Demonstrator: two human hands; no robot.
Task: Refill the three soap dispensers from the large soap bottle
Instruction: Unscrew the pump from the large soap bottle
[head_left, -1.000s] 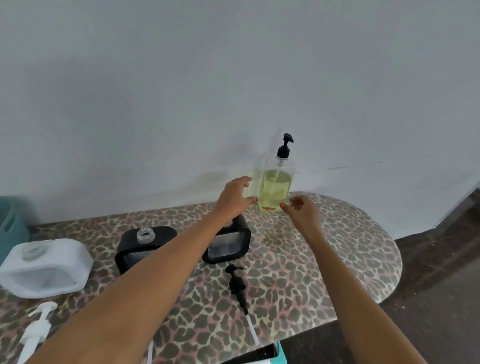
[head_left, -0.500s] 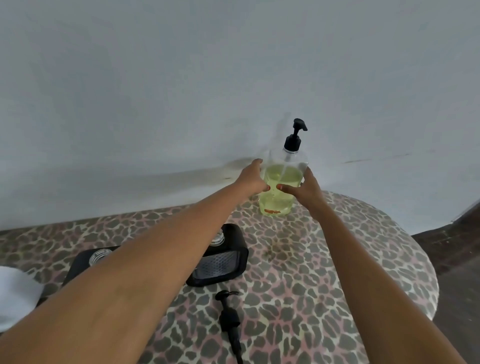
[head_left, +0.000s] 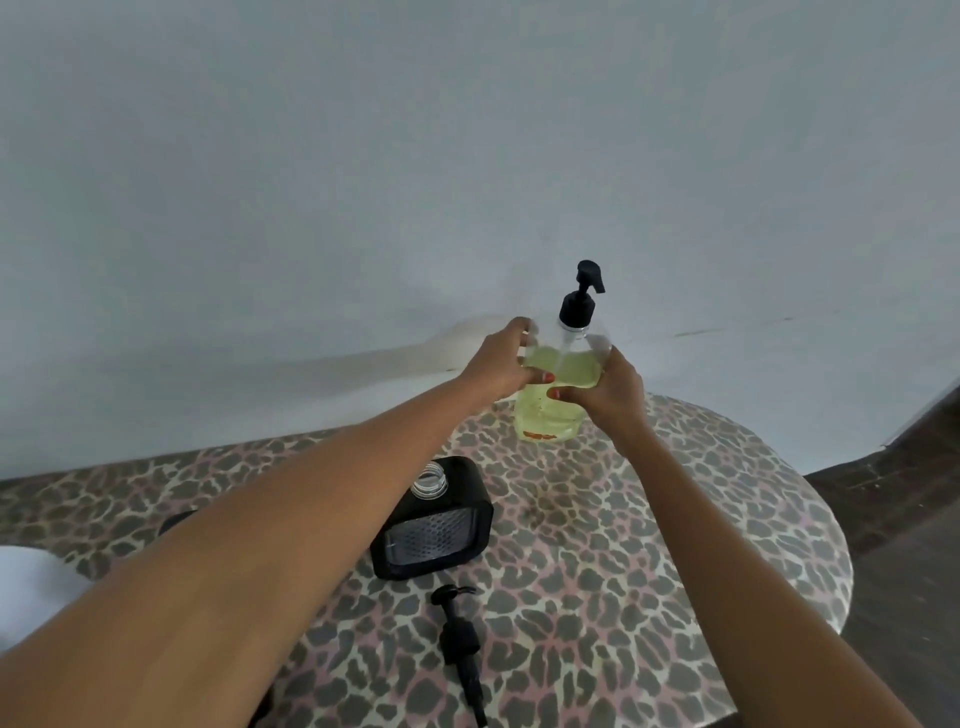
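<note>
The large clear soap bottle, partly full of yellow-green soap and topped by a black pump, stands upright at the back of the table by the wall. My left hand grips its left side and my right hand grips its right side. In front of it a black square dispenser stands with its neck uncapped. A second black dispenser is mostly hidden behind my left forearm. The white dispenser shows only as a blurred corner at the left edge.
A loose black pump head with its tube lies on the leopard-print table near the front. The table's rounded end is at the right, with dark floor beyond. A pale wall rises right behind the bottle.
Both hands have gone from reaching toward the large bottle to closing around its sides. The view has shifted closer and to the right, so the left dispensers have slid out of sight.
</note>
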